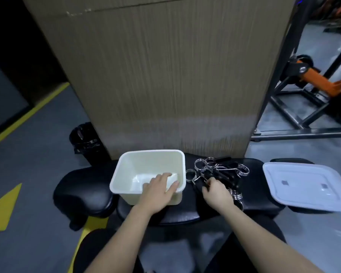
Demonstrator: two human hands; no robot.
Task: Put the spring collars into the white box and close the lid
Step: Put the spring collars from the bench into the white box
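Note:
A white box stands open and empty on a black padded bench. My left hand rests over its near right rim, fingers spread and reaching inside. Right of the box lies a pile of several chrome spring collars with black handles. My right hand is on the near edge of that pile, fingers curled around a black handle of one collar. Another coil shows just right of my right wrist. The white lid lies flat at the bench's right end.
A tall cardboard carton rises directly behind the bench. A black bin with a liner stands at the back left. Black and orange gym frames fill the right background. Yellow markings cross the grey floor at left.

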